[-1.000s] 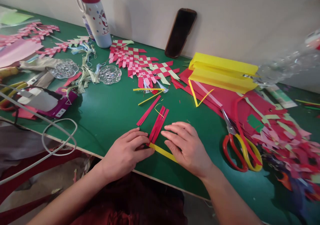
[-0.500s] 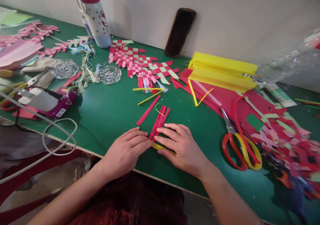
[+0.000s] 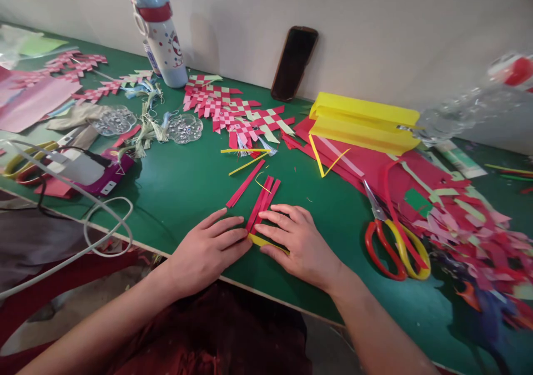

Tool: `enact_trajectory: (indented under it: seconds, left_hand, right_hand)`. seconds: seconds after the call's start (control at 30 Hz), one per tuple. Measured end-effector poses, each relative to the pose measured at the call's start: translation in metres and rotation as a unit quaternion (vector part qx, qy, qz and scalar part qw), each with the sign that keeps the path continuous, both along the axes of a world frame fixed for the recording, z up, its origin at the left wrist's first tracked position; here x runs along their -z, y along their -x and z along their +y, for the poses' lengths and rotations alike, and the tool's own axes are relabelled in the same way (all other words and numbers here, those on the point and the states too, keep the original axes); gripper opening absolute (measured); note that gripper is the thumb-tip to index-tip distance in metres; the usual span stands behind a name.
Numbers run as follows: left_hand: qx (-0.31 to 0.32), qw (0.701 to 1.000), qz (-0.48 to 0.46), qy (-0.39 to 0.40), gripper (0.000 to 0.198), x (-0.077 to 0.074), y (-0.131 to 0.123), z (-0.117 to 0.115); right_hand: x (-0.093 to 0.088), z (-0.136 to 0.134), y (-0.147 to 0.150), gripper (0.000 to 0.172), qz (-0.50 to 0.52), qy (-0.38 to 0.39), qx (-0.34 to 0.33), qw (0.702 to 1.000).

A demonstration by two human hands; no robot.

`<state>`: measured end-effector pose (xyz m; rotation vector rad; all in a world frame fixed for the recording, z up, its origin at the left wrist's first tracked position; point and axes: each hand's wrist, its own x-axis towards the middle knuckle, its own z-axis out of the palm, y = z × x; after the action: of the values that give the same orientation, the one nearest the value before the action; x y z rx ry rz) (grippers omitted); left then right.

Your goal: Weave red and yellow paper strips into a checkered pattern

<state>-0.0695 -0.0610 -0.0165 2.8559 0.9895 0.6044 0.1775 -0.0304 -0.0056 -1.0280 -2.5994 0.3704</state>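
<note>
A folded yellow paper strip (image 3: pixel 266 244) lies low on the green table, running between my two hands. My left hand (image 3: pixel 210 244) rests palm down with fingers stretched, its lowest tip touching the strip's left end. From the other side my right hand (image 3: pixel 297 239) lies with spread fingers, its thumb along the strip's right end and fingertips on the red paper strips (image 3: pixel 264 197). These narrow red strips point away from me, and their near ends meet the yellow one. Another red strip (image 3: pixel 245 183) lies just beyond my left fingertips.
Scissors (image 3: pixel 395 242) with red and yellow handles lie right, near paper scraps (image 3: pixel 474 225). Farther back are a folded yellow sheet (image 3: pixel 362 122), a leaning phone (image 3: pixel 294 63), woven paper pieces (image 3: pixel 233 106) and a drink bottle (image 3: pixel 164 47). A white cable (image 3: pixel 110 211) loops at left.
The camera view has shifted slightly. More of the yellow strip shows between my hands, whose fingertips have drawn a little nearer to me along the red strips.
</note>
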Motion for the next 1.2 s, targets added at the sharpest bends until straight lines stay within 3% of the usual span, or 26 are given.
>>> enact_trajectory:
  seconds: [0.33,1.2]
  left_hand:
    - [0.065,0.997,0.027,-0.013,0.034,0.0009,0.0107,0.0059]
    - [0.052,0.998,0.034,-0.005,0.034,0.0047,0.0081,0.0049]
  right_hand:
    - [-0.0029,0.0012,-0.0022,0.025,0.013,0.012,0.007,1.0]
    - [-0.0053,-0.0002,-0.0027,0.018,0.038,0.012,-0.011,0.999]
